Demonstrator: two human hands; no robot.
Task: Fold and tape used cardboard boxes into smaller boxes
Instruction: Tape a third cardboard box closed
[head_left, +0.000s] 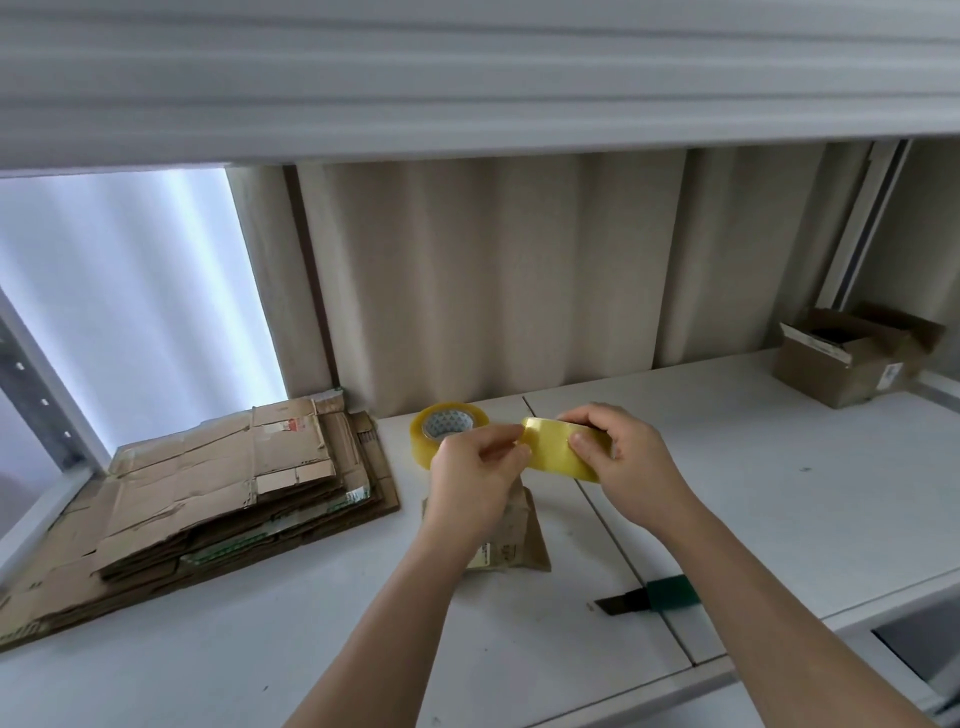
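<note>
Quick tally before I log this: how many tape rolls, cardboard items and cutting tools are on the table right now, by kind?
Tape rolls: 2, one standing on the table, one held in the right hand
Flattened cardboard stack: 1
Small folded box under the hands: 1
Open box at far right: 1
Green-handled cutter: 1
Total: 6

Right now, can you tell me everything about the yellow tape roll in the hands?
The tape roll is a see-through yellowish ring of shiny plastic packing tape. It is held in the air above the white table, tipped so its wide band faces the camera. The right hand grips it, thumb on the band. The left hand pinches at its left edge, seemingly at the loose end. Its core is hidden.
</note>
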